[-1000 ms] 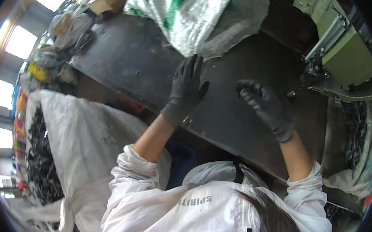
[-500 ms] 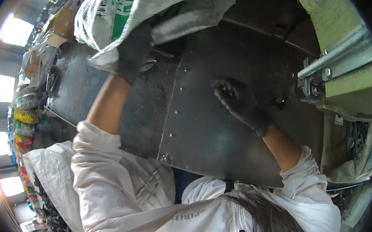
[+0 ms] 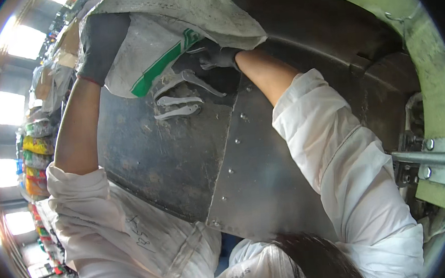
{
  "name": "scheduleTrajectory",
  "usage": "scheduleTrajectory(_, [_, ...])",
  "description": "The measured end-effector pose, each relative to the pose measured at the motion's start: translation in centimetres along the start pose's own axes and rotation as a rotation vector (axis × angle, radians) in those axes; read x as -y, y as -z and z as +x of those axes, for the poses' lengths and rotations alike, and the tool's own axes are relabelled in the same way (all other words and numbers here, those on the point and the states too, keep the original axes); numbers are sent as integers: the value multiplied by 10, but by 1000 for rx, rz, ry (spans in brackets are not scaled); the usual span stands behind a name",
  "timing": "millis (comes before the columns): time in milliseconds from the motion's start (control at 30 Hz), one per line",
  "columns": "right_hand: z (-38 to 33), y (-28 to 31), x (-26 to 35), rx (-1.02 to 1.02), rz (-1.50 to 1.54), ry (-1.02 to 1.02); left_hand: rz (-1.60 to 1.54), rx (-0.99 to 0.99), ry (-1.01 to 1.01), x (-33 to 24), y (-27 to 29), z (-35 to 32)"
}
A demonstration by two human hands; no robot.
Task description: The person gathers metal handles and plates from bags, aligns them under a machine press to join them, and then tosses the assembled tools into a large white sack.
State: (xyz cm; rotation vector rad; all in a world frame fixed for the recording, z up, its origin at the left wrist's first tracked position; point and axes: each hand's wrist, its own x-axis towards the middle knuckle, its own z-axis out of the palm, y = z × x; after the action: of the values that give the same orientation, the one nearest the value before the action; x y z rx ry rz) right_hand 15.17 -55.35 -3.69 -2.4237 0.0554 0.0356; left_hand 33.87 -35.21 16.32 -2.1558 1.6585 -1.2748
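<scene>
Two gloved hands, right hand [image 3: 217, 56] half-hidden under sack [image 3: 173, 18]

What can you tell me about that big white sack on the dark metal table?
The sack is white woven plastic with a green stripe, crumpled and dusty. It lies at the table's far end. The gloved left hand grips its left side; the gloved right hand reaches under its open edge. A few pale metal pieces lie just below its mouth.
</scene>
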Motion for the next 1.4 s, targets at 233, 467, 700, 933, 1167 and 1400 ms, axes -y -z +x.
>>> scheduleTrajectory(233, [4,-41,32,-85,249,113,224,375,44,43,-41,-28])
scheduleTrajectory(467, [-18,-78,138,-121,-642,209,35,361,172,2,-53,-41])
scheduleTrajectory(700, [-46,-96,127,-144,-435,184,-180,311,264,-60,-27,-50])
scheduleTrajectory(933, [-235,-37,92,-435,-268,41,-401,271,356,-73,-29,-54])
scheduleTrajectory(1167, [-325,-15,54,-656,-283,-301,-856,308,8,-215,108,-61])
scheduleTrajectory(1400, [-147,3,51,-634,81,-249,-492,336,169,-263,106,-103])
